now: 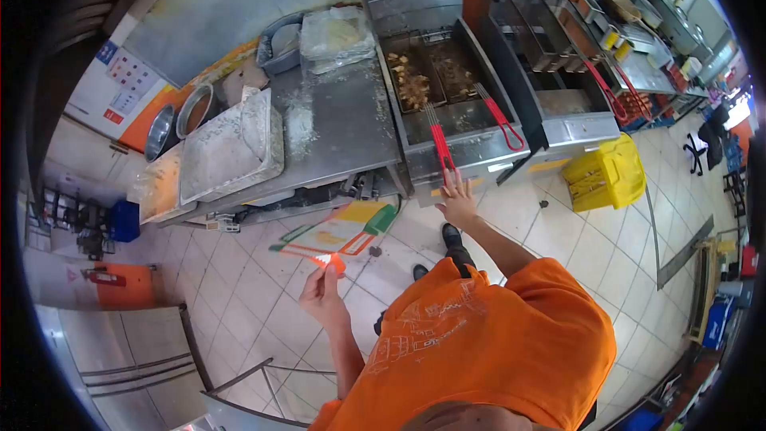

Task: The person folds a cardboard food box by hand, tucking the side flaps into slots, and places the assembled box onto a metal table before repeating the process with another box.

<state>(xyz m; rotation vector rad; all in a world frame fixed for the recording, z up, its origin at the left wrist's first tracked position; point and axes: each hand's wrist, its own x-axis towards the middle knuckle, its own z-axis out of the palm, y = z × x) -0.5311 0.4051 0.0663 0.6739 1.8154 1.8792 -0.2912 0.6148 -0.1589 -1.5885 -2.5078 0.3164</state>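
My left hand (325,297) pinches one corner of a plastic bag (339,230) printed in green, yellow and orange. The bag stretches away from me over the tiled floor and looks flat. At the near end of a red fryer basket handle (441,146) is my right hand (458,201), its fingers apart and the fingertips right at the handle's end. That handle leads to a basket holding browned food pieces (409,80) inside the steel fryer (475,144). A second red handle (501,118) belongs to the basket beside it.
Left of the fryer, a floury steel table (335,112) carries a large white tray (231,148), metal bowls (163,132) and bagged food (339,36). Another fryer (570,100) stands to the right, with a yellow bin (604,175) before it. A steel fridge (132,343) is at lower left.
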